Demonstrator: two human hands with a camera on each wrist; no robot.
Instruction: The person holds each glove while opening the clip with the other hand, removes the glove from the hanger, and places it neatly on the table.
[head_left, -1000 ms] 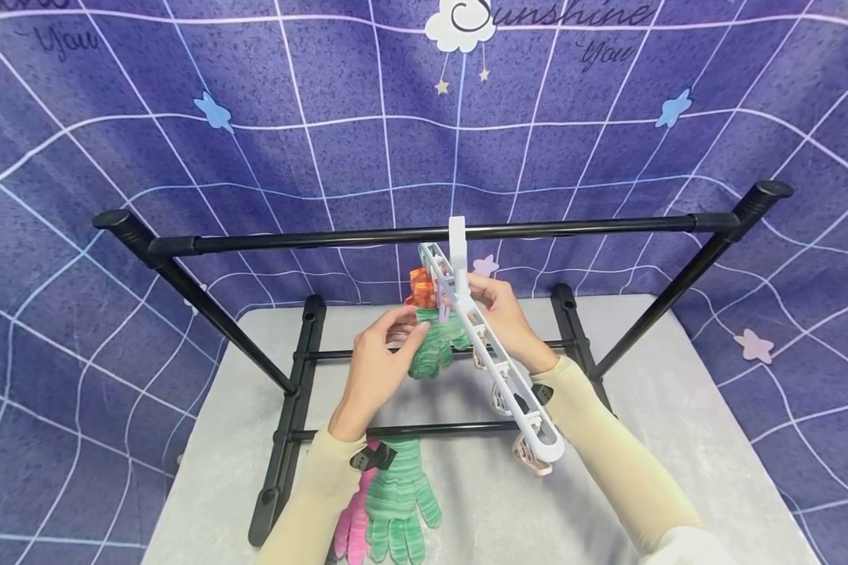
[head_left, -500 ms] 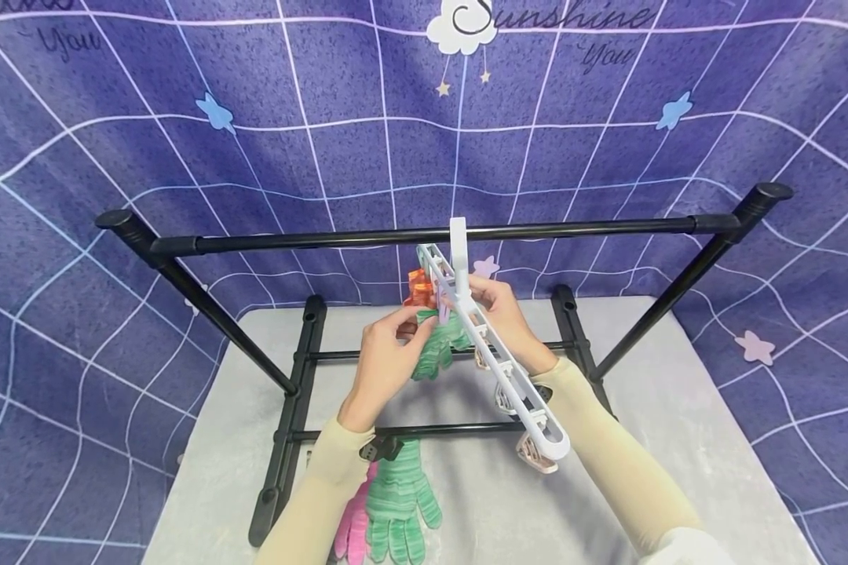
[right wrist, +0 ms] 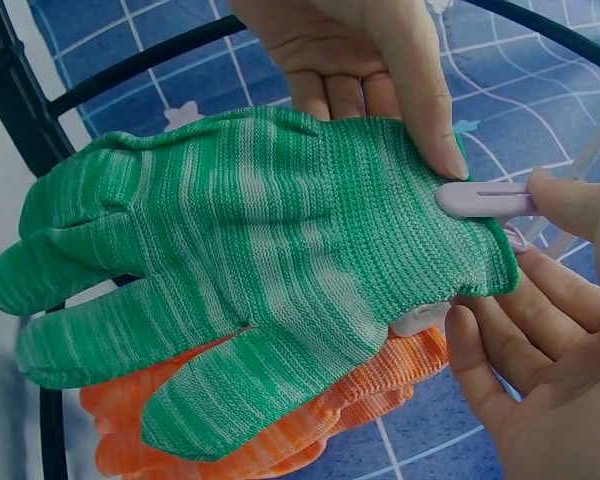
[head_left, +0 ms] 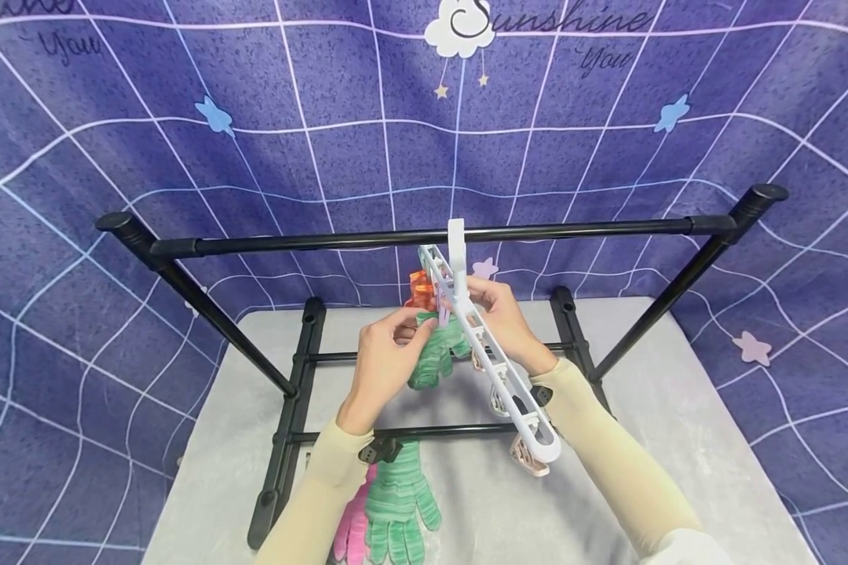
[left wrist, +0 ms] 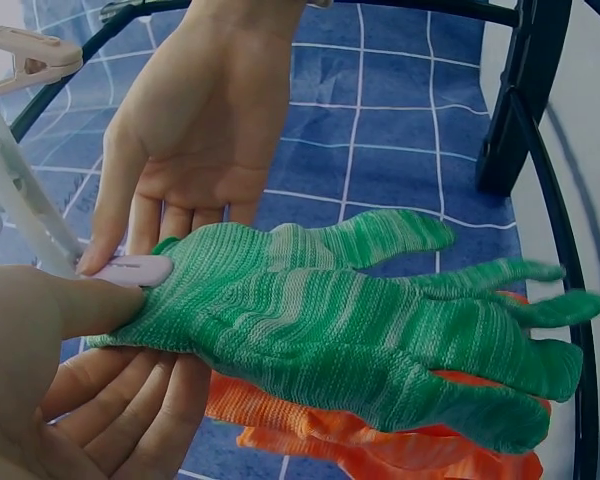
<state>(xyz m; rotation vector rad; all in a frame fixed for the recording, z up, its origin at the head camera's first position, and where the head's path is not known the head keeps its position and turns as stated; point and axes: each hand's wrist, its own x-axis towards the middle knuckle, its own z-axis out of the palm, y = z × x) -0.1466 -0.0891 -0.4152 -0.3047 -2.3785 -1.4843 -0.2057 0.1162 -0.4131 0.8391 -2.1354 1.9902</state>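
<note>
A green striped knit glove (head_left: 433,357) hangs by its cuff at a lilac clothespin (right wrist: 485,199) on the white clip hanger (head_left: 502,369). My left hand (head_left: 389,357) pinches the cuff beside the pin, thumb on the near face and fingers behind. On the pin's outer end, my right hand (head_left: 505,318) presses its thumb, with its fingers curled beneath, as the right wrist view shows. In the head view the hanger hides part of that hand. The pin's tip overlaps the cuff. Beyond the green glove hangs an orange glove (left wrist: 380,445).
The hanger hooks over the top bar (head_left: 325,240) of a black rack. Other clothespins (head_left: 530,455) dangle along its near half. On the grey tabletop (head_left: 537,518) lie another green glove (head_left: 399,502) and a pink glove (head_left: 353,522). A purple grid-patterned cloth (head_left: 311,94) stands behind.
My left hand has shifted slightly right, bringing its thumb onto the cuff close to the clothespin. My right hand has stayed at the pin. The hanger has swayed slightly.
</note>
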